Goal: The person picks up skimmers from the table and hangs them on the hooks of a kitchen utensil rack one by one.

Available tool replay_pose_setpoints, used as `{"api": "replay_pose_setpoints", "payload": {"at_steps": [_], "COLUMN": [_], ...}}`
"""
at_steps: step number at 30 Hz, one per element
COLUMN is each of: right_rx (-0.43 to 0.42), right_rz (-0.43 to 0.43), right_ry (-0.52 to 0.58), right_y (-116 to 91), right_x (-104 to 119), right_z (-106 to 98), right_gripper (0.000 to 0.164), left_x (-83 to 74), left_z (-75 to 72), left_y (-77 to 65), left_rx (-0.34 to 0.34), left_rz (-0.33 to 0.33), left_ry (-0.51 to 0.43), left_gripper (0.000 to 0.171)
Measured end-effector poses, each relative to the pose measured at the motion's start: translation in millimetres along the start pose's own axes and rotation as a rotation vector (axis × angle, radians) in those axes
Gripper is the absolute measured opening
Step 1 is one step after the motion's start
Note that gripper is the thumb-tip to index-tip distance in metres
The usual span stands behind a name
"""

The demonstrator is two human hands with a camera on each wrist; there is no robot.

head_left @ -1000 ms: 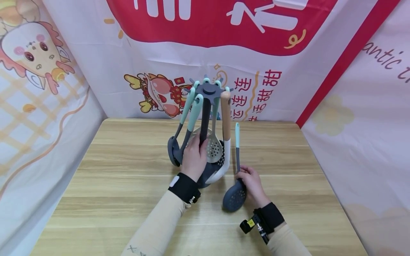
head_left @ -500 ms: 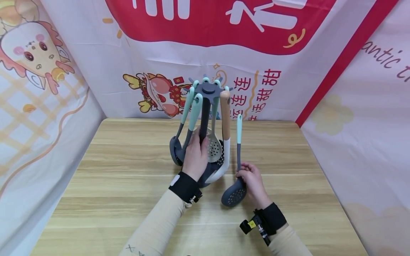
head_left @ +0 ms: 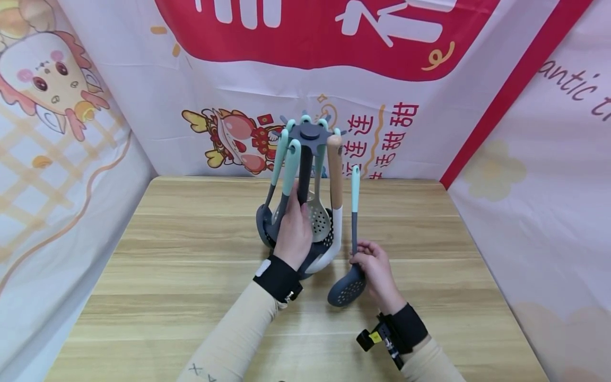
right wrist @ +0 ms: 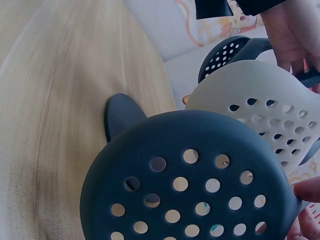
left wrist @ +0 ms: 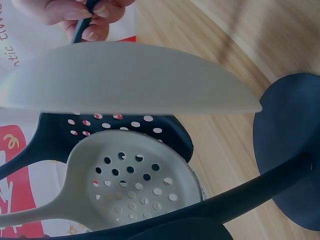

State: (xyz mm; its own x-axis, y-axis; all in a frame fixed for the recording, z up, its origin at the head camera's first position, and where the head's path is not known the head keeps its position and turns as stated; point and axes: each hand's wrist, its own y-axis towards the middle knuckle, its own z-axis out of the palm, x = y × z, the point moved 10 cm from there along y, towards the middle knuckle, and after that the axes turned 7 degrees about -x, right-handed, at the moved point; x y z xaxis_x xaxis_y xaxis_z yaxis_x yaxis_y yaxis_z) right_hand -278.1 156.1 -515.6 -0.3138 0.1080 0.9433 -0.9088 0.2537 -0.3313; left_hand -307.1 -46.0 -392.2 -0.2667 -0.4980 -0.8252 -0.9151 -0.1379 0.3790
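My left hand point(head_left: 294, 233) grips the black post point(head_left: 305, 175) of a utensil stand, whose hooked top point(head_left: 310, 133) carries several hanging utensils. To its right, my right hand point(head_left: 378, 270) pinches a dark grey skimmer point(head_left: 354, 228) low on its stem. The skimmer stands upright, mint handle up, apart from the stand. Its perforated bowl point(right wrist: 200, 131) fills the lower right wrist view. On the stand hang a beige perforated spoon point(left wrist: 82, 155), a white utensil with a wooden handle point(head_left: 335, 172) and dark, mint-handled utensils point(head_left: 289, 170) at the left. My left fingertips are hidden behind the post.
The stand's dark oval base point(left wrist: 290, 130) rests on a wood-grain table point(head_left: 191, 239). Printed cloth point(head_left: 238, 85) walls in the table's back and both sides. The white utensil's curved lower end point(head_left: 326, 260) hangs close to the held skimmer.
My right hand has raised the skimmer slightly, and its bowl has tilted. My left hand has shifted a little right on the post, and the utensils hanging at the left have moved right.
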Motion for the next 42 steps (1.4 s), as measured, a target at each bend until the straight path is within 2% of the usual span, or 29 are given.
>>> {"api": "replay_pose_setpoints", "payload": {"at_steps": [6,9,12,29,38,42], "right_rx": [0.006,0.008,0.008,0.024,0.028,0.037], "right_rz": [-0.02,-0.019,-0.025,-0.091,-0.136,-0.168], "right_ry": [0.01,0.02,0.036,0.12,0.201,0.231], "right_y": [-3,-4,-6,-18,-30,-36], "right_x": [6,8,10,31,49,58], "right_z": [0,1,2,2,2,2], "right_gripper": [0.046,0.044,0.043,0.038,0.035,0.036], "left_x": [-2.5,-3.8,-2.7,-1.7,-8.7,-12.1], "left_z": [-6.3,-8.2,-9.1,-11.7,-11.1,-11.3], "left_y": [2.2,2.9,3.7,2.8,3.4,3.1], "left_rx": [-0.054,-0.076,-0.083,-0.128,-0.16,-0.177], "left_rz": [0.068,0.105,0.107,0.169,0.242,0.273], "left_ry": [0.122,0.15,0.162,0.144,0.12,0.112], "left_gripper": [0.047,0.04,0.033,0.031,0.027,0.03]}}
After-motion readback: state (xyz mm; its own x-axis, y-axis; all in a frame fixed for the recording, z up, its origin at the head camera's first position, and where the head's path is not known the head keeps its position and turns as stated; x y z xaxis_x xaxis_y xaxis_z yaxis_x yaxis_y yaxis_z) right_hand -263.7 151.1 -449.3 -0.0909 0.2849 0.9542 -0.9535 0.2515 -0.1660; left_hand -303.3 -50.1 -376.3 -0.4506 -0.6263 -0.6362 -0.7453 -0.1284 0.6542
